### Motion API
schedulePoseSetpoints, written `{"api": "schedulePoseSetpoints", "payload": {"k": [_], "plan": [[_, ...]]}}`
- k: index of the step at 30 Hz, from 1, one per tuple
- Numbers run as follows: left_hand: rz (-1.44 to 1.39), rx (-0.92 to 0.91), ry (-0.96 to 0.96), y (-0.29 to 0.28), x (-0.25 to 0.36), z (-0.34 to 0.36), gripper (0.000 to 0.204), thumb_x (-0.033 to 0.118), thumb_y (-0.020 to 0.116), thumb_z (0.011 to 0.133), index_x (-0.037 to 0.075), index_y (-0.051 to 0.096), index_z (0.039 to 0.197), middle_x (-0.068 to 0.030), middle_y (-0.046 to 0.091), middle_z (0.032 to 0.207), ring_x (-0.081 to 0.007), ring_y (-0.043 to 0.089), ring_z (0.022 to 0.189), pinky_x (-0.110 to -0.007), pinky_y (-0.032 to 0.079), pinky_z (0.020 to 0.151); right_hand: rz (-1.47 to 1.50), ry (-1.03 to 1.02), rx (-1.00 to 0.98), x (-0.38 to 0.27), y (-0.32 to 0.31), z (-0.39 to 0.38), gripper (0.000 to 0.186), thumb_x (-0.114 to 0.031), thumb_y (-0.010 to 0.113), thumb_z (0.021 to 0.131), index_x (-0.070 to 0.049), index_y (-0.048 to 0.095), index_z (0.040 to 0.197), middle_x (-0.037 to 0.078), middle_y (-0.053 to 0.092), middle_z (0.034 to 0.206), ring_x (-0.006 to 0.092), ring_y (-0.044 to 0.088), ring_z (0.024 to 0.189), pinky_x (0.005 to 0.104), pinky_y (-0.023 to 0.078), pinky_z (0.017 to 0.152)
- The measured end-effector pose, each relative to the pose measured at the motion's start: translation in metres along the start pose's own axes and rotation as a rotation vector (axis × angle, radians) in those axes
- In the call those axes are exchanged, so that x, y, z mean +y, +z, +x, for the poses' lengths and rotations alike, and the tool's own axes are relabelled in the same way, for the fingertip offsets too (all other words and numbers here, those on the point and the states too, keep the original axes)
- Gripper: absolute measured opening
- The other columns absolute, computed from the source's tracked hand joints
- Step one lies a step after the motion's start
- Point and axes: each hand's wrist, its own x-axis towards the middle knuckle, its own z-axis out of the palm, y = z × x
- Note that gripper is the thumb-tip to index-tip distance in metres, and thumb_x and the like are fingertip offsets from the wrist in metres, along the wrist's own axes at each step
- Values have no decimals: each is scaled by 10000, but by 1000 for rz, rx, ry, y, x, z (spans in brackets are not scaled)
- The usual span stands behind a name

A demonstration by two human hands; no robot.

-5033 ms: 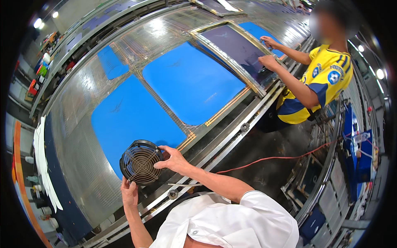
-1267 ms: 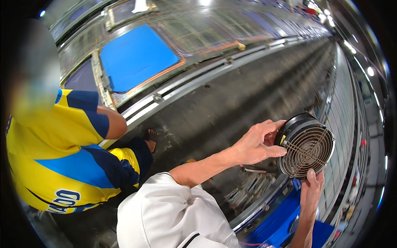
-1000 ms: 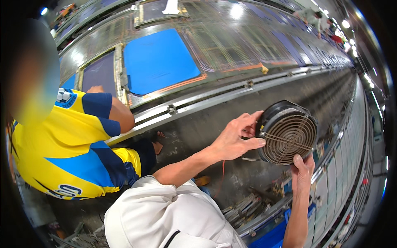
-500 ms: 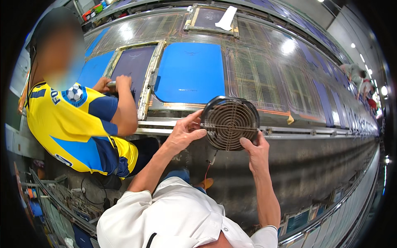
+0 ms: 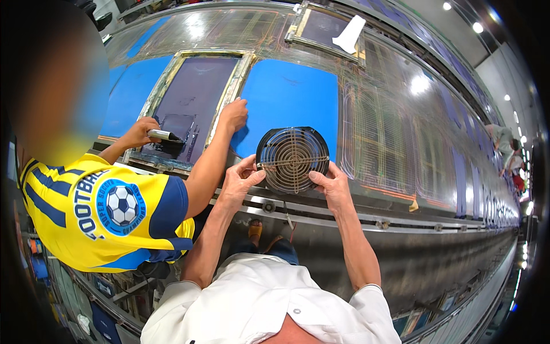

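Note:
Between my hands is a small round fan [image 5: 293,160] with a black housing and a wire guard of rings. My left hand [image 5: 239,181] grips its left edge, thumb in front. On the opposite edge my right hand [image 5: 331,184] holds it the same way. A cable hangs below the fan. It is held over the front edge of a long printing table, overlapping the near part of a blue fabric panel [image 5: 298,94] that lies flat there.
At my left a co-worker in a yellow and blue shirt [image 5: 126,212] holds a squeegee [image 5: 164,135] and touches a printing screen [image 5: 192,97]. Another framed screen [image 5: 315,26] with a white piece [image 5: 349,35] on it lies farther back. A metal rail [image 5: 366,219] runs along the table's edge.
The fan has moved left and nearer the blue panel in my hands. The co-worker has leaned closer, with one hand now at the screen's right edge and the squeegee in the other.

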Motion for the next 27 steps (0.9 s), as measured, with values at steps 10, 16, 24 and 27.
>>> {"api": "schedulePoseSetpoints", "payload": {"k": [10,16,24,27], "plan": [[-69,135,-88,-14,-32,25,686,98,781,807,-81,456,1383,-69,636,1062,-107,594,962,-253,489,895,67,10,-9,37,-5,36,590,-151,844,751,-42,582,1268,31,661,1012,106,627,890,262,541,705],[-83,160,-197,-13,-23,31,579,40,764,805,-82,511,1311,-106,651,1103,-145,629,991,-267,519,889,245,62,25,59,0,32,592,-92,813,779,-24,525,1292,49,657,1057,130,633,911,283,543,783],[-74,104,-250,-32,-27,44,531,10,754,783,-59,555,1270,-108,658,1129,-157,638,1012,-289,514,942,192,46,89,66,11,36,588,-73,798,777,-28,528,1298,36,648,1064,114,614,915,264,524,786],[-87,66,-271,-40,-35,50,608,54,821,741,-73,549,1270,-87,650,1074,-128,619,950,-261,508,907,190,11,117,70,14,37,607,-41,792,771,0,520,1313,49,646,1079,117,604,924,263,511,809]]}}
